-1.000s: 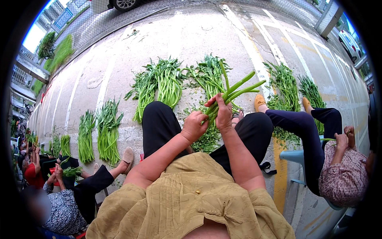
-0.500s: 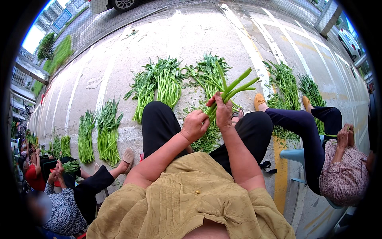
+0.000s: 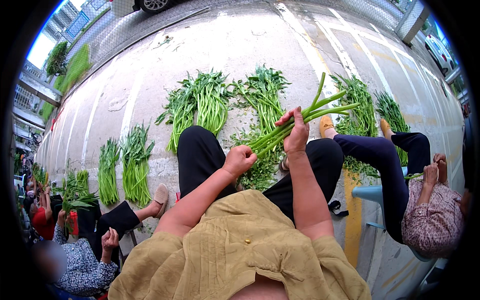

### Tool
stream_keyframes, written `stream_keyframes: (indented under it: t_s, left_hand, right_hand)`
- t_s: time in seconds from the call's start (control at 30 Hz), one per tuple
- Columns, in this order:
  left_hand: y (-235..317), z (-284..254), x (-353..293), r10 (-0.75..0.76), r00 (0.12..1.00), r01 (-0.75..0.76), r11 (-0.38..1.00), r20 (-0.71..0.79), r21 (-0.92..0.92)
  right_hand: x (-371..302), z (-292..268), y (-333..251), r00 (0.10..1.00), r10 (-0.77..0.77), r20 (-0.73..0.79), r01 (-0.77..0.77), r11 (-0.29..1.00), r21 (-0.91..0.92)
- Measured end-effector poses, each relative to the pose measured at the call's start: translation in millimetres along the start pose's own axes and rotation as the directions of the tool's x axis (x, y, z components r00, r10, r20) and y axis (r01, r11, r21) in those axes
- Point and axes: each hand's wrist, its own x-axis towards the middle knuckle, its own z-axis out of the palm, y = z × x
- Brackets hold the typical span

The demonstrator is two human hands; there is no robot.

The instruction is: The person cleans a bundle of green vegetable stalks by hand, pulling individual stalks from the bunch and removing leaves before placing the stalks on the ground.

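A small bunch of green leafy stems, which look like water spinach (image 3: 272, 138), slants across my lap, its thick ends pointing up and to the right. My right hand (image 3: 297, 134) is closed round the middle of the bunch, thumb upward. At the lower left end, my left hand (image 3: 240, 160) is closed with its fingertips pinched against the stems. What exactly lies inside that pinch is partly hidden. Beneath my hands, between my knees, loose plucked leaves (image 3: 257, 176) cover the ground. A pile of the same greens (image 3: 267, 95) lies just ahead.
More bundles lie ahead to the left (image 3: 212, 107), farther left (image 3: 136, 167) and right (image 3: 357, 105). A person in a patterned top (image 3: 82, 265) sits at my left with greens; another person (image 3: 432, 215) sits on a blue stool (image 3: 367, 195) at my right. A chain-link fence (image 3: 210, 20) runs behind.
My right hand and the bunch have shifted right, and the stems tilt lower. My left hand has moved slightly down and left. The left neighbour's hands have parted, one raising greens.
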Motion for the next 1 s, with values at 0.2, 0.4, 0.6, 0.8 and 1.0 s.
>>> stream_keyframes:
  t_s: [0.2, 0.4, 0.6, 0.8, 1.0]
  left_hand:
    - [1.3, -0.1, 5.4, 0.081, 0.982, -0.111, 0.979, -0.171, -0.171]
    - [22.1, -9.8, 7.9, 0.222, 0.951, -0.268, 0.939, -0.217, -0.216]
    - [31.5, -5.9, 11.4, 0.306, 0.930, -0.328, 0.941, -0.204, -0.083]
    - [35.6, -6.2, 11.1, 0.404, 0.894, -0.395, 0.915, -0.193, 0.088]
    - [32.0, -5.2, 11.5, 0.426, 0.884, -0.408, 0.904, -0.193, 0.127]
  right_hand:
    - [-1.2, -0.3, -0.1, 0.999, 0.029, 0.034, -0.027, 0.998, -0.054]
    - [-3.0, -1.0, 6.5, 0.993, 0.061, 0.097, -0.054, 0.996, -0.077]
    - [-12.2, 3.5, 20.2, 0.985, 0.108, 0.134, -0.088, 0.985, -0.146]
    - [-17.3, 4.5, 31.5, 0.980, 0.116, 0.162, -0.090, 0.983, -0.157]
    - [-17.7, 5.3, 32.3, 0.983, 0.113, 0.146, -0.095, 0.988, -0.125]
